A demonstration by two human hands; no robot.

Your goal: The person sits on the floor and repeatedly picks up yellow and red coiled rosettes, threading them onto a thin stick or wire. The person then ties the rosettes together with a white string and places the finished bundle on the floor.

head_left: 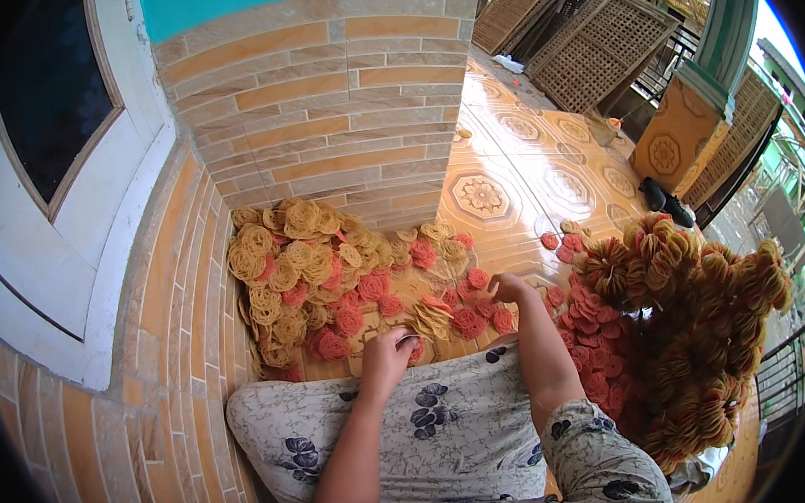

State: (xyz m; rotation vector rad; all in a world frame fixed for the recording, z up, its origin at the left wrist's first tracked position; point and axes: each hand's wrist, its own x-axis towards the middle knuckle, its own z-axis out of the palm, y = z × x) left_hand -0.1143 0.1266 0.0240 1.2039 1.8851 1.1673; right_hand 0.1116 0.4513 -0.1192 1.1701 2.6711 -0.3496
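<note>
My left hand (389, 356) is closed, with a thin pale strand or stick at its fingertips. Against those fingertips fans a small bunch of yellow lacy round crackers (431, 321), with a little red among them. Slightly farther off and to the right, my right hand (510, 289) has its fingers bent and drawn together beside a loose red cracker (478, 278). What its fingers hold, if anything, is too small to make out. Several other red crackers (469, 323) lie on the floor between my two hands.
A heap of yellow crackers (284, 275) mixed with red ones lies against the tiled wall (321, 118). At my right are scattered red crackers (592, 332) and large bunched clusters of crackers (704, 353). Woven racks (602, 46) and dark shoes (665, 202) are farther off.
</note>
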